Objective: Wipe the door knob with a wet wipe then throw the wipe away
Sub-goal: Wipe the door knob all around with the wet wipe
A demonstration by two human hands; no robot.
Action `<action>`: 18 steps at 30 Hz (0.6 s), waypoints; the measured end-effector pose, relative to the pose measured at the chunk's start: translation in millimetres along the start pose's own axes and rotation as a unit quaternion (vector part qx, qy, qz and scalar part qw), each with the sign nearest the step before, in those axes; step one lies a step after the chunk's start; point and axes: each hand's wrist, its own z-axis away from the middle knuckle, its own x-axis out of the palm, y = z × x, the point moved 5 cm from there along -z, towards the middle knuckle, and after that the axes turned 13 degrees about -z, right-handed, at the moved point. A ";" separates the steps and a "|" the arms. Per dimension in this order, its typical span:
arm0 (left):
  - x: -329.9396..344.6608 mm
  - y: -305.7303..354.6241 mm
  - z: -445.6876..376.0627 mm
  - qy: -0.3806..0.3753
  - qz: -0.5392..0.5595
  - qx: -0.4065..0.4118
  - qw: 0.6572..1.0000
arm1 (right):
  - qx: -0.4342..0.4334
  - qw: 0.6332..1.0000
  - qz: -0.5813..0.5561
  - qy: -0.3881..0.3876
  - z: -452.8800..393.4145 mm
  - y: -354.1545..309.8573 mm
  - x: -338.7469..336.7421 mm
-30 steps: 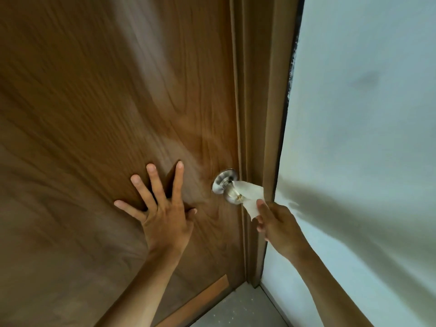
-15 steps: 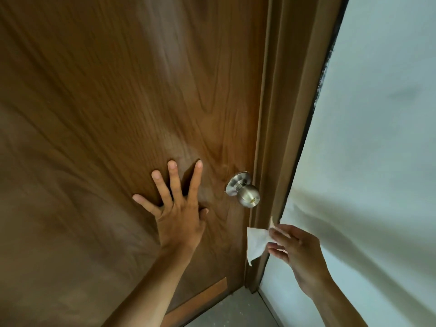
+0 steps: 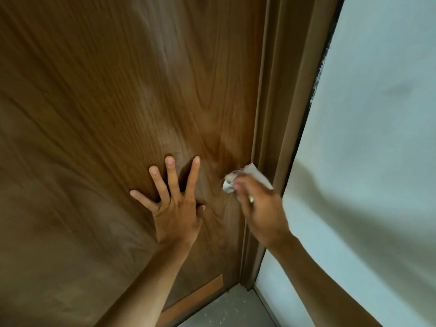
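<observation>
A silver door knob (image 3: 228, 185) sits at the right edge of a brown wooden door (image 3: 118, 102), mostly hidden behind my right hand. My right hand (image 3: 262, 208) is closed over the knob with a white wet wipe (image 3: 257, 174) pressed against it; a corner of the wipe sticks out above the fingers. This hand is motion-blurred. My left hand (image 3: 175, 206) lies flat on the door to the left of the knob, fingers spread, holding nothing.
The brown door frame (image 3: 273, 114) runs down just right of the knob. A pale wall (image 3: 377, 138) fills the right side. A speckled grey floor (image 3: 226, 310) shows at the bottom, below a lighter wooden strip at the door's foot.
Half a second ago my right hand held the wipe below the bare knob; it has moved up and now covers the knob with the wipe. My left hand stays on the door.
</observation>
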 end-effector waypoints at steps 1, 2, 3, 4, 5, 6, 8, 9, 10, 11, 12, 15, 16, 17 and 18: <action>0.3 -0.1 0.4 0.002 -0.002 -0.001 1.000 | -0.012 0.999 0.026 -0.038 6.0 5.9 9.4; 0.9 0.1 0.6 0.002 -0.006 -0.001 1.000 | -0.025 0.998 0.036 -0.053 9.1 8.7 12.4; 1.5 -0.3 0.7 0.002 -0.010 -0.002 1.000 | -0.031 0.997 0.033 -0.055 9.1 8.7 11.5; 1.3 0.2 -0.2 0.002 -0.012 -0.002 1.000 | -0.030 0.998 0.029 -0.054 6.0 7.6 7.8; 1.0 0.1 -0.5 0.001 -0.012 -0.002 1.000 | -0.031 0.998 0.035 -0.052 1.4 6.2 4.3; 0.8 0.1 -0.8 0.003 -0.011 0.000 1.000 | -0.039 0.997 0.046 -0.046 -3.5 5.2 1.1; 2.1 -0.1 -0.6 0.006 -0.008 0.000 1.000 | -0.048 0.997 0.059 -0.032 -12.3 6.0 -4.0; 2.7 -0.3 -0.7 0.006 -0.008 0.000 1.000 | -0.035 0.997 0.060 -0.027 -17.2 7.4 -6.4; 3.0 -0.5 -0.9 0.006 -0.009 0.000 1.000 | -0.013 0.998 0.062 -0.028 -21.2 8.8 -7.4; 3.1 -0.4 -0.8 0.006 -0.010 0.000 1.000 | 0.010 0.997 0.071 -0.033 -24.2 9.0 -7.4; 3.0 -0.4 -0.9 0.007 -0.010 -0.001 1.000 | 0.032 0.995 0.089 -0.036 -26.0 8.5 -5.9; 3.1 -0.4 -0.5 0.004 -0.017 -0.002 1.000 | 0.104 0.981 0.156 -0.040 -29.3 3.4 0.6; 3.5 -0.6 -0.3 0.005 -0.019 -0.003 1.000 | 0.129 0.976 0.169 -0.045 -30.6 2.0 2.2; 3.6 -0.4 -0.3 0.006 -0.022 -0.003 1.000 | 0.149 0.971 0.178 -0.050 -32.6 0.5 2.9; 3.6 -1.0 -0.1 0.006 -0.025 -0.003 1.000 | 0.164 0.967 0.188 -0.058 -34.8 -0.2 4.9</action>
